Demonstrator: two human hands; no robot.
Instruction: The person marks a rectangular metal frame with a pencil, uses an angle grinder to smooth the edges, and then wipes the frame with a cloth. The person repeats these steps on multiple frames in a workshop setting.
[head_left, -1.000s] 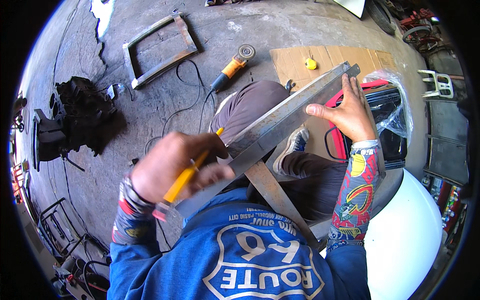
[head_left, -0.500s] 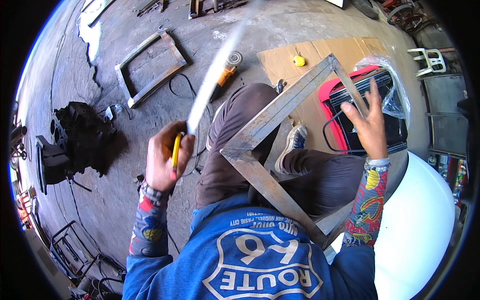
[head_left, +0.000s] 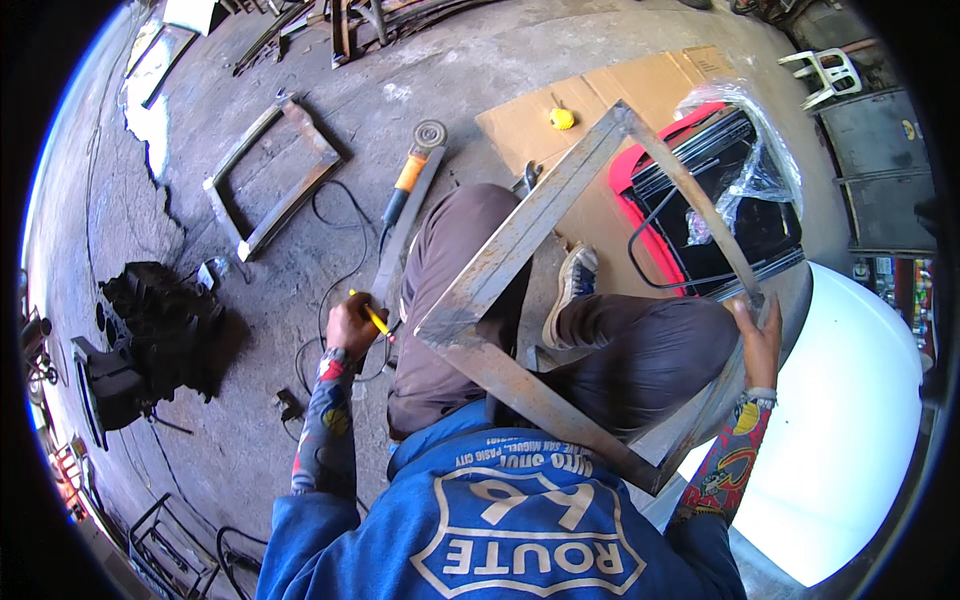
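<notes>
A rusty rectangular metal frame (head_left: 482, 283) rests tilted across my legs, one corner toward the left. My right hand (head_left: 757, 335) is closed on its right corner, beside my knee. To the left of my leg, my left hand (head_left: 350, 326) is closed round a yellow pencil (head_left: 376, 319). From the same hand a long, flat metal strip (head_left: 408, 225) reaches up and away, its far end beside an orange and black angle grinder (head_left: 410, 172) on the floor. The strip looks like a steel ruler, but its markings cannot be made out.
A second metal frame (head_left: 272, 175) lies on the concrete, with a dark engine-like part (head_left: 160, 320) nearer. Cardboard (head_left: 600, 95) bears a yellow tape measure (head_left: 562, 118) and a red-and-black panel (head_left: 632, 215) with plastic wrap. A white curved panel (head_left: 840, 420) stands at right; a cord loops near the grinder.
My right hand has come down from the air onto the frame's right corner. My left hand has lowered with the pencil and strip, and the strip has dropped beside my leg.
</notes>
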